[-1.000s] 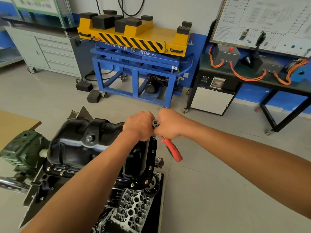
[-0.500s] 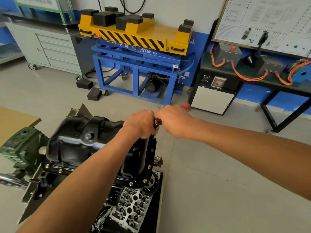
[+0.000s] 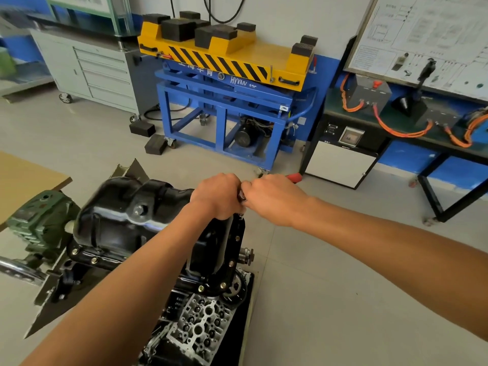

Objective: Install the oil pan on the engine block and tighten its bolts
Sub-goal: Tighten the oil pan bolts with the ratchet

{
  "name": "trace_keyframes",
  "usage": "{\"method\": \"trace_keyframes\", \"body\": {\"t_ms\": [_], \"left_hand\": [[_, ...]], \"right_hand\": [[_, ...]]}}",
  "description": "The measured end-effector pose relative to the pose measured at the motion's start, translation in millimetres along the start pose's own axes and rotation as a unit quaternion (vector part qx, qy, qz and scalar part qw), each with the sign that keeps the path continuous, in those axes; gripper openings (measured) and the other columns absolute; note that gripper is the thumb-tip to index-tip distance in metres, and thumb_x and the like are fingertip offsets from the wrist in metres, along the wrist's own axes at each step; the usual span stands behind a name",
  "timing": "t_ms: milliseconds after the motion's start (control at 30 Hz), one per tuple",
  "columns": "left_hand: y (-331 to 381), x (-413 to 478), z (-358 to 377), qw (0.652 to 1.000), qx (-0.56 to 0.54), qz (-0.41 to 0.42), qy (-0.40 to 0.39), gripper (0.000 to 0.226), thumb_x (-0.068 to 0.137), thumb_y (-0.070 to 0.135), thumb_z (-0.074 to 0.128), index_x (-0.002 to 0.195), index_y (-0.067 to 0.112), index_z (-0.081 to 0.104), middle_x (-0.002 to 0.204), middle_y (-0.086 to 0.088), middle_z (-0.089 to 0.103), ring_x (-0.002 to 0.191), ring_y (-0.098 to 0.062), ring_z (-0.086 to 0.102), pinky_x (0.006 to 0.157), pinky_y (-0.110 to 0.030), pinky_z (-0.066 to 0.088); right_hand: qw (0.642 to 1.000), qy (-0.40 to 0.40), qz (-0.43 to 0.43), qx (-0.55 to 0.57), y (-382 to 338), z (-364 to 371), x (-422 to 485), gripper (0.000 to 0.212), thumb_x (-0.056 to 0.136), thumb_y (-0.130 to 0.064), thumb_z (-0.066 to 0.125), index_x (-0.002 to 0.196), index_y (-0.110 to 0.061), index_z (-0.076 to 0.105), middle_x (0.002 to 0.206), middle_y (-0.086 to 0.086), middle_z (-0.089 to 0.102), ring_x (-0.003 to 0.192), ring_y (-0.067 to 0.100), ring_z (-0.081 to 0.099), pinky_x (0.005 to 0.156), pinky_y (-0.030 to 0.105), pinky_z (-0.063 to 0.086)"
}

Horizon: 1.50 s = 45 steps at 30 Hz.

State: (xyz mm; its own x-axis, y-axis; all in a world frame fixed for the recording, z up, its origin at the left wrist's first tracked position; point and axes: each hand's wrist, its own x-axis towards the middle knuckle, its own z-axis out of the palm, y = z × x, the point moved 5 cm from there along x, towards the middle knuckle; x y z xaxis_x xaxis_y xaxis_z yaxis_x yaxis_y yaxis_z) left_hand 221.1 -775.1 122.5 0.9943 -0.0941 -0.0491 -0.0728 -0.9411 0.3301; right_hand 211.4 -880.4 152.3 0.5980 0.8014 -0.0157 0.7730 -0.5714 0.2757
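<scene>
Head view, straight down both forearms, and we're well into the tightening stage. Oil pan [image 3: 118, 220] is already seated on the upturned block [image 3: 200, 323], low and left of centre, with bolts [image 3: 93, 260] showing along its rim.

Left hand [image 3: 217, 196] is clenched over the head of the ratchet [image 3: 241, 196], bearing down at the pan's far right corner. Right hand [image 3: 274, 199] is wrapped round the handle, just the red tip poking out past the fist. The bolt being worked is hidden under both hands, so I can't tell how far home it is.

Next move, by my reading: swing that handle through a stroke while the left hand holds the socket square, since a tilt would likely slip it off the bolt head. After that, on to the next bolt round the flange.

Look at the surfaces. The pan is glossy black, bulging and rounded, catching highlights, with a plug [image 3: 140, 210] on its side and a flat flange dotted with small bright bolt heads. The block below is dull grey cast metal, pitted with round bores. The ratchet head is shiny metal.
</scene>
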Motion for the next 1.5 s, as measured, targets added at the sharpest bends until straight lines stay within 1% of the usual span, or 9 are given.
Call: {"method": "trace_keyframes", "body": {"t_ms": [100,300,433,600,767,1033,1200,1333,1500], "left_hand": [[-3.4,3.8,-8.5,0.991,-0.121,0.058,-0.019,0.016,0.079,0.027,0.084,0.071,0.020,0.072,0.072,0.002,0.070,0.071,-0.019,0.065,0.066,-0.028,0.051],[-7.8,21.0,-45.2,0.968,-0.185,0.168,-0.016,0.007,0.084,0.017,0.081,0.089,0.012,0.082,0.081,0.001,0.077,0.076,-0.011,0.071,0.074,-0.027,0.054],[-22.1,29.5,-49.3,0.959,-0.182,0.205,-0.076,0.006,0.084,0.017,0.081,0.078,0.016,0.081,0.055,0.011,0.062,0.050,0.000,0.044,0.055,-0.013,0.038],[-41.8,32.8,-37.3,0.950,-0.194,0.205,-0.131,0.016,0.086,0.019,0.079,0.071,0.025,0.078,0.059,0.006,0.067,0.055,0.000,0.045,0.056,-0.015,0.041],[-56.1,37.1,-32.1,0.943,-0.212,0.203,-0.156,0.008,0.089,0.014,0.075,0.083,0.013,0.081,0.071,-0.005,0.073,0.063,-0.003,0.049,0.064,-0.025,0.046],[-65.8,49.5,-32.7,0.929,-0.227,0.200,-0.214,0.012,0.089,0.012,0.074,0.093,0.019,0.082,0.084,0.006,0.078,0.072,0.000,0.062,0.074,-0.019,0.050],[-58.4,56.4,-31.0,0.916,-0.213,0.219,-0.261,0.024,0.085,0.003,0.073,0.081,0.025,0.077,0.074,0.011,0.074,0.067,0.005,0.059,0.071,-0.015,0.047],[-54.4,63.8,-26.4,0.917,-0.180,0.226,-0.275,0.012,0.084,-0.002,0.068,0.086,0.007,0.076,0.085,-0.015,0.073,0.072,-0.012,0.058,0.081,-0.039,0.053],[-53.3,65.4,-28.0,0.888,-0.255,0.231,-0.306,0.028,0.087,-0.006,0.068,0.083,0.021,0.074,0.081,0.003,0.074,0.077,-0.004,0.064,0.083,-0.020,0.051]], "right_hand": [[0.999,-0.025,-0.002,0.034,12.0,-4.9,0.2,0.033,0.103,-0.042,0.044,0.110,-0.012,0.055,0.093,0.003,0.061,0.082,0.023,0.060,0.064,0.034,0.036],[0.994,-0.015,0.060,0.088,28.9,-29.8,15.8,0.025,0.101,-0.044,0.047,0.104,-0.019,0.053,0.088,-0.007,0.049,0.082,0.015,0.050,0.072,0.034,0.042],[0.990,-0.026,0.086,0.107,20.5,-26.1,25.9,0.030,0.101,-0.047,0.046,0.106,-0.018,0.052,0.089,-0.004,0.048,0.076,0.015,0.046,0.066,0.033,0.040],[0.988,-0.051,0.091,0.114,5.8,-9.7,36.8,0.031,0.101,-0.046,0.045,0.107,-0.016,0.052,0.095,0.000,0.055,0.080,0.018,0.051,0.066,0.033,0.040],[0.987,-0.051,0.096,0.120,-1.0,-8.3,46.6,0.031,0.102,-0.044,0.046,0.107,-0.015,0.053,0.088,-0.005,0.044,0.075,0.017,0.046,0.063,0.032,0.035],[0.991,-0.091,0.037,0.090,-3.1,-14.4,56.7,0.025,0.103,-0.036,0.044,0.113,-0.015,0.055,0.093,0.000,0.053,0.086,0.022,0.054,0.074,0.039,0.046],[0.994,-0.078,-0.046,0.066,-6.7,-18.0,57.6,0.021,0.103,-0.033,0.046,0.112,-0.018,0.056,0.100,0.000,0.057,0.092,0.018,0.049,0.083,0.036,0.041],[0.989,-0.095,-0.005,0.115,-5.2,-11.6,60.3,0.021,0.104,-0.035,0.045,0.108,-0.015,0.052,0.097,0.002,0.056,0.086,0.017,0.049,0.078,0.039,0.046],[0.969,-0.109,0.090,0.201,1.3,3.0,53.9,0.020,0.104,-0.039,0.043,0.092,-0.027,0.032,0.076,-0.011,0.038,0.065,0.014,0.044,0.062,0.033,0.038]]}}
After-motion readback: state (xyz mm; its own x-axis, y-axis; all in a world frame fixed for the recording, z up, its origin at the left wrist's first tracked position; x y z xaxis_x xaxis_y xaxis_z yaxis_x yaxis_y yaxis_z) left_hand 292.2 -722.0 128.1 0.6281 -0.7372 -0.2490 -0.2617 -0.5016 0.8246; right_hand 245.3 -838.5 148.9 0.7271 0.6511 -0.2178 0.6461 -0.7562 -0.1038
